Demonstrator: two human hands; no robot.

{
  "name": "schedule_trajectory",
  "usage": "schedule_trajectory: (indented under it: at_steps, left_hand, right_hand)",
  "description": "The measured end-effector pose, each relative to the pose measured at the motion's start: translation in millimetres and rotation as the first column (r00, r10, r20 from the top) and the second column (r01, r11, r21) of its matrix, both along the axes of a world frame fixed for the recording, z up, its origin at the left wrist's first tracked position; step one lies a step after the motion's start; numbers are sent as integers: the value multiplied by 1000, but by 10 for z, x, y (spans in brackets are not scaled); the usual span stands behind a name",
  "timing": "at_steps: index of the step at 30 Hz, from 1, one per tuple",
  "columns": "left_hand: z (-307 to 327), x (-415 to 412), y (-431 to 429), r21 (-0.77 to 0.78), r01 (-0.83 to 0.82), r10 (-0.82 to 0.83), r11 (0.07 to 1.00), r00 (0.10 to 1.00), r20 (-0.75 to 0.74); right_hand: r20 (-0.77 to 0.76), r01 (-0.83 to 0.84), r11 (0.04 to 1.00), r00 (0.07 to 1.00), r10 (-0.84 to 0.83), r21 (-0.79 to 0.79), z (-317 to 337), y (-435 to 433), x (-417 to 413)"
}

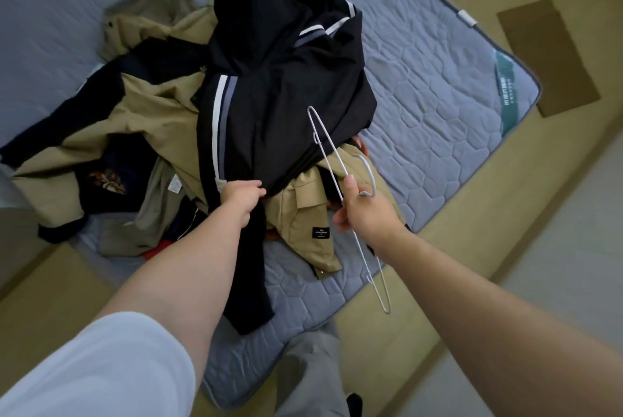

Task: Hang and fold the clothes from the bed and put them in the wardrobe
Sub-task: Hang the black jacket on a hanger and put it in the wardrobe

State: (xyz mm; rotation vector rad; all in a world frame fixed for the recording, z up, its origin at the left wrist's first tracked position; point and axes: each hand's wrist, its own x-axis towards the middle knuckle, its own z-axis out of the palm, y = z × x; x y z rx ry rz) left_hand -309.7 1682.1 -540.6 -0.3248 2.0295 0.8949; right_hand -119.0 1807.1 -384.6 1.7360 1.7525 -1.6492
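On grey quilted mattress (438, 86), heaped clothes: black jacket (279, 86) hem pinched in left hand (241, 195) — white wire hanger (338, 163) gripped in right hand (365, 214), just beside.

**Low bed on a tan floor**

A low bed (438, 86) with a blue-grey quilted cover lies directly on a tan floor (472, 241), possibly matting, though blur hides any weave. Dark piping edges the bed, and a green label (507, 93) sits at its far right corner. A brown mat (547, 57) lies on the floor just beyond that corner. The light is dim and even.
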Motion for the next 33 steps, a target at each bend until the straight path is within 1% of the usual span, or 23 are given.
schedule_trajectory:
  at_steps: [3,5,6,9,11,14,17,20,21,22,24,25,26,28,29,30,32,33]
  left_hand:
    - [149,-17,11,16,-29,31,999,996,-84]
    - [361,-31,61,50,-35,39,998,995,-89]
    - [486,-41,92,96,-51,57,994,997,-57]
    - [930,-47,135,283,-202,183,938,979,91]
    - [1247,-53,164,355,-218,199,909,976,90]
    - [1884,-57,175,480,-140,165,866,986,-11]
    - [2653,13,142,598,-59,154,799,982,-108]
    - [3342,202,55,630,80,130,772,951,-280]
    - [3554,283,19,627,101,151,773,930,-335]
    - [3759,370,-31,623,106,180,775,908,-378]
    - [4152,562,-154,638,145,213,757,868,-449]
    - [4334,672,-234,644,191,210,741,845,-492]
    - [4511,800,-333,643,242,197,727,823,-533]
    - [4802,1079,-521,633,342,140,695,798,-586]
    - [4898,1221,-613,618,378,97,690,797,-596]
    - [4952,1365,-705,598,391,56,700,805,-591]
    - [5002,1612,-936,585,363,-7,725,854,-521]
    - [5003,1707,-1071,618,318,-17,719,897,-442]
  right_hand:
    - [7,-22,1000,1000,22,6,81,21,-31]
    - [-19,-17,1000,1000,17,-16,193,20,-58]
    - [-32,-7,1000,999,6,-27,265,18,-65]
    - [-59,-28,999,998,26,-28,510,13,-97]
    - [-74,-67,998,995,67,4,653,19,-139]
    - [-112,-105,994,988,106,19,976,18,-207]
    - [-128,-202,976,969,212,84,1340,15,-254]
    - [-197,-236,962,946,259,135,1722,9,-296]
    - [-231,-227,969,942,245,102,1856,-6,-309]
    - [-268,-210,977,940,211,33,1989,-31,-314]
    - [-336,-191,970,933,131,-151,2201,-81,-309]
    - [-369,-198,948,925,95,-251,2281,-106,-296]
    - [-399,-217,907,915,61,-360,2342,-133,-287]
    - [-460,-295,781,888,12,-550,2431,-227,-283]
    - [-478,-338,731,878,19,-593,2486,-303,-279]
    - [-490,-366,716,871,38,-595,2540,-399,-274]
    - [-506,-354,768,862,46,-534,2660,-616,-235]
    - [-507,-340,796,861,48,-501,2681,-724,-213]
